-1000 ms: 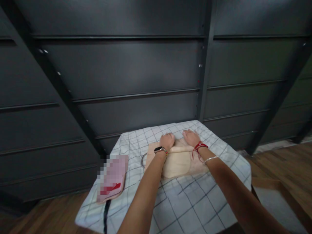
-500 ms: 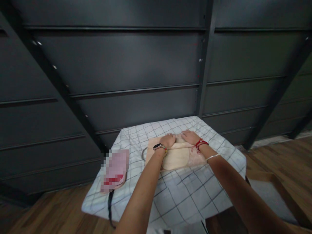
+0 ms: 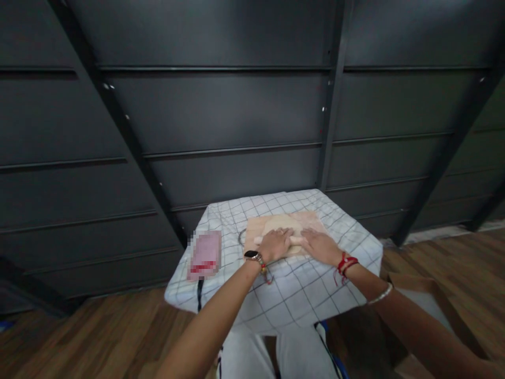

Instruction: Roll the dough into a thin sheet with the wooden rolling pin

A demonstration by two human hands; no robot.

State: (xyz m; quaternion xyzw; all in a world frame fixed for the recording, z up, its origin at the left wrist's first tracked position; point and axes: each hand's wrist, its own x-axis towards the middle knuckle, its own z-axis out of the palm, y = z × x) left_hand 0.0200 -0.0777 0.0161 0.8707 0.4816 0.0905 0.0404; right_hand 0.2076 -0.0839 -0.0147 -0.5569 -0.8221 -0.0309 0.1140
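Note:
A pale, flat sheet of dough point(image 3: 281, 223) lies on a light wooden board point(image 3: 255, 225). Across the dough runs a wooden rolling pin point(image 3: 295, 240), bare between my hands and at its left end. My left hand point(image 3: 276, 244), with a watch at the wrist, lies over the pin's left part with fingers stretched forward. On the pin's right end rests my right hand point(image 3: 320, 246), flat, fingers pointing forward and inward. My palms and forearms cover the near part of the dough and board.
The board lies on a table with a checked white cloth point(image 3: 292, 295). At the left is a pink, blurred-out flat item point(image 3: 205, 252) with a black strap point(image 3: 200, 295). A dark metal panel wall point(image 3: 236, 116) stands behind. An open cardboard box point(image 3: 430, 300) is at the right.
Both hands have come back toward me from the board's far edge, with the rolling pin now showing between them. The dough's far part is uncovered. The view has shifted too.

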